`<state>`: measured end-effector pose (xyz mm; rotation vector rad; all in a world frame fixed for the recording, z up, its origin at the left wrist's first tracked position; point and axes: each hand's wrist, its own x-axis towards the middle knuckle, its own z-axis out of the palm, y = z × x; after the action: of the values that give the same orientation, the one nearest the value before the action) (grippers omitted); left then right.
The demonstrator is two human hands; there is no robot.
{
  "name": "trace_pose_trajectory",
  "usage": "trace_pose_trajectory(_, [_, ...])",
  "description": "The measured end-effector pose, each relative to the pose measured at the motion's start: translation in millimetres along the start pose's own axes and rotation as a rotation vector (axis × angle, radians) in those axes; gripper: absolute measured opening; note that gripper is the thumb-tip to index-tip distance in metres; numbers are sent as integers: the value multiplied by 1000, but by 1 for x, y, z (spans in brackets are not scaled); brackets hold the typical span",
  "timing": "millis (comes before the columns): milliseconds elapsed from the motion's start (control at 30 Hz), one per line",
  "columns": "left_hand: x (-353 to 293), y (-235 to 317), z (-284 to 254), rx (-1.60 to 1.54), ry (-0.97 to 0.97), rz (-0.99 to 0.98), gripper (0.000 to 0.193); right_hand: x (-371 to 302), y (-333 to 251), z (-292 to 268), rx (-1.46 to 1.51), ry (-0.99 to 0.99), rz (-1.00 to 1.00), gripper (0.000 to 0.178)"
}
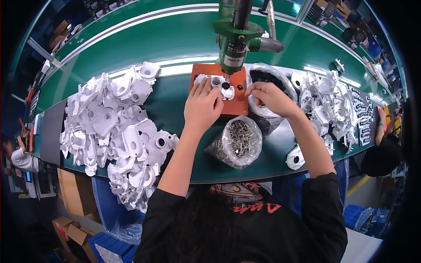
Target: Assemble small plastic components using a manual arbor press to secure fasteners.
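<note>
— On the orange fixture plate [234, 105], what's under the green hanging screwdriver [234, 44]?
— Small white moulded plastic part [221, 87]. Left hand [201, 105] lies on it, fingers spread open.
— Right hand [267, 96]?
— Curled, pinching at the part's edge; contents too small to tell. Clear bag of metal screws [237, 141] nearby.

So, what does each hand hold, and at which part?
The left hand presses the white part on the orange jig from its left side. The right hand pinches something too small to tell.
</note>
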<state>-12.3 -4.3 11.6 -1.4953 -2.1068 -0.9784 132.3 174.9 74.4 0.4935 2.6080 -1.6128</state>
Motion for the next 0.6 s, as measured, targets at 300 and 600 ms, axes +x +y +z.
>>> trace_pose_trajectory(300, [0, 0, -3, 11, -23, -5, 15, 41, 8, 25, 382, 279, -176, 18])
trace_pose_trajectory(600, [0, 0, -2, -2, -23, -2, 17, 57, 2, 34, 376, 276, -131, 15])
